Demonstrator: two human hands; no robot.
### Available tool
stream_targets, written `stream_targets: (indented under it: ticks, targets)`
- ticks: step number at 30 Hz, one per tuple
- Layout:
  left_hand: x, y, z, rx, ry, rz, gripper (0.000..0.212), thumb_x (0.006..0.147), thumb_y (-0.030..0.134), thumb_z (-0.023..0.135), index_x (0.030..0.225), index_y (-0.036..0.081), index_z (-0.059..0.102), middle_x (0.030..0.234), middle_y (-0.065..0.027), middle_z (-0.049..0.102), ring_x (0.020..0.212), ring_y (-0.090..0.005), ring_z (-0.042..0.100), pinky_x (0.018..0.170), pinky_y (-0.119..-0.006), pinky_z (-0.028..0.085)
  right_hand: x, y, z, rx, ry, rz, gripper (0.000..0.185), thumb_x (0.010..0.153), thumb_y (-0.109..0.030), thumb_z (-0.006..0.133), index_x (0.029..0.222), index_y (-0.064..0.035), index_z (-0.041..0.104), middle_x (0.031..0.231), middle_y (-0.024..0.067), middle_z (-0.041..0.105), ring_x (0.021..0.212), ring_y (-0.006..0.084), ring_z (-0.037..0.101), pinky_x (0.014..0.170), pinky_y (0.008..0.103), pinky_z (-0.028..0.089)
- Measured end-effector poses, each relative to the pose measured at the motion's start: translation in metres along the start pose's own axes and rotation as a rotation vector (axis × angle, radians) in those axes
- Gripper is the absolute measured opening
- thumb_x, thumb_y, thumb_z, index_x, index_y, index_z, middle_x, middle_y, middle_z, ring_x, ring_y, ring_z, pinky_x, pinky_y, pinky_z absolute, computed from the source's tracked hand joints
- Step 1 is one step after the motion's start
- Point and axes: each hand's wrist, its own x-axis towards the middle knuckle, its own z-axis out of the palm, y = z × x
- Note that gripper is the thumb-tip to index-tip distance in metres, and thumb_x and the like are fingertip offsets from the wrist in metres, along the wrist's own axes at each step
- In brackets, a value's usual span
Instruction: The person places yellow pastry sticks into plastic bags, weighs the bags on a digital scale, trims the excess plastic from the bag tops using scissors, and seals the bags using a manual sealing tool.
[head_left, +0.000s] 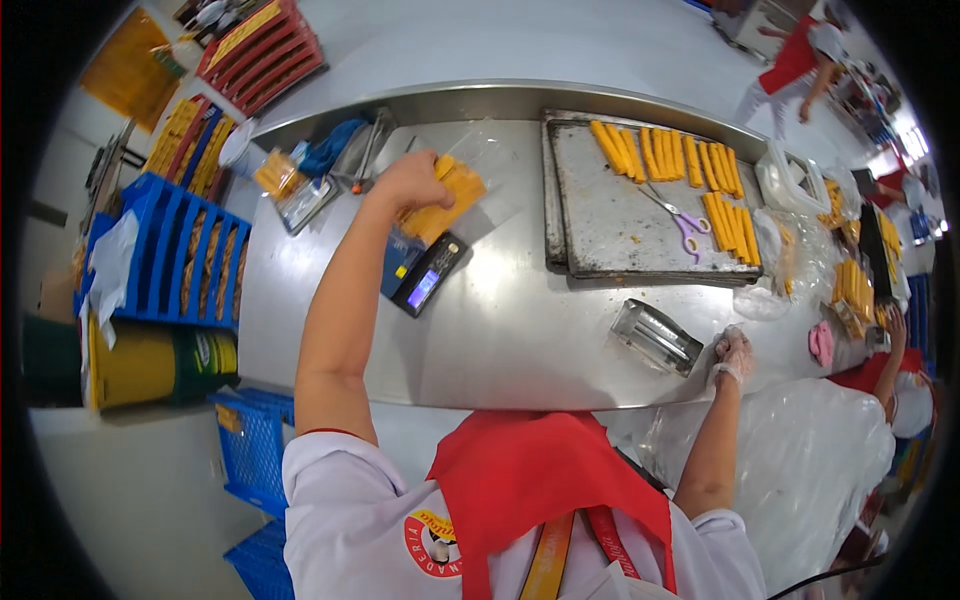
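Note:
At the left, my bare left hand (415, 182) grips a clear plastic bag of yellow bread sticks (459, 193) over a digital scale (427, 274) with a lit display. My right hand (733, 354), in a clear plastic glove, rests at the steel table's front edge; whether anything is in its fingers I cannot tell. Just left of it lies a shiny metal trough-like piece (658, 336). Behind, stacked baking trays (600, 232) hold rows of yellow sticks (664, 154) and scissors with purple handles (686, 223).
Bagged sticks (279, 176) and a blue cloth (330, 148) lie at the table's back left. Right of the trays stand a clear plastic tub (791, 180) and plastic bags (806, 244). Blue crates (161, 262) flank the left side. A co-worker's hand (895, 330) is at the far right.

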Motion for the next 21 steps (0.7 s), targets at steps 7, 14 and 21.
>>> stream_targets:
  ticks: [7, 14, 21]
  targets:
    - [0.116, 0.012, 0.05, 0.318, 0.516, 0.083, 0.064, 0.064, 0.026, 0.087, 0.117, 0.012, 0.054, 0.114, -0.0109, 0.064, 0.11, -0.0312, 0.062, 0.09, -0.049, 0.051, -0.025, 0.012, -0.018, 0.091, -0.084, 0.117, 0.026, 0.089, -0.024, 0.071, 0.102, -0.0025, 0.065, 0.076, 0.0032, 0.059, 0.06, 0.0124, 0.051, 0.055, 0.0242, 0.043]
    - [0.129, 0.018, 0.075, 0.288, 0.452, 0.049, 0.063, 0.071, 0.035, 0.085, 0.119, 0.009, 0.054, 0.122, -0.011, 0.055, 0.118, -0.0325, 0.054, 0.092, -0.049, 0.049, -0.113, -0.019, 0.027, -0.348, -0.272, -0.056, 0.043, 0.09, -0.032, 0.069, 0.121, -0.0015, 0.069, 0.084, 0.0025, 0.064, 0.075, 0.0113, 0.057, 0.071, 0.0263, 0.047]
    - [-0.002, 0.088, 0.121, -0.106, 0.384, 0.31, 0.047, 0.081, 0.031, 0.076, 0.114, 0.004, 0.057, 0.13, -0.0169, 0.053, 0.118, -0.0387, 0.052, 0.094, -0.05, 0.045, -0.169, -0.011, 0.085, -0.479, -0.361, 0.1, 0.036, 0.094, -0.027, 0.066, 0.122, -0.0048, 0.069, 0.09, 0.0038, 0.068, 0.084, 0.013, 0.061, 0.076, 0.0279, 0.049]
